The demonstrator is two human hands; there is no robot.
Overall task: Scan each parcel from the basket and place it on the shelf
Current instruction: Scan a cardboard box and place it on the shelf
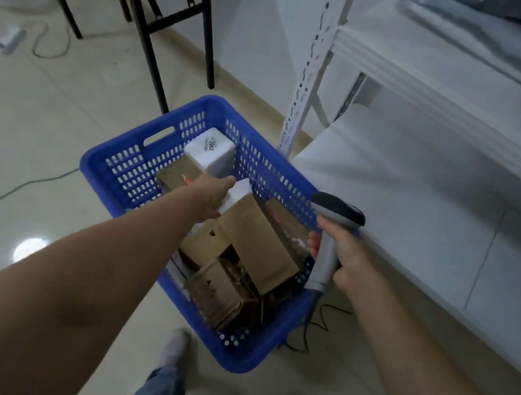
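**Basket still well stocked, next parcel being picked**

Your left hand (214,196) reaches into the blue basket (94,164) at centre frame and lies against the white end of a cardboard parcel (256,231). Its fingers are hidden behind the hand, so you cannot tell whether they have clamped on it. Your right hand (352,259) has its fingers wrapped tight round the handle of the scanner (336,210), right of centre. Several more brown boxes (221,295) and a white box (211,150) remain in the basket, so most of the work looks to be left. Soft bags (491,25) lie on the shelf (424,208) at upper right. The only readable writing is "2002" on the white box's label.
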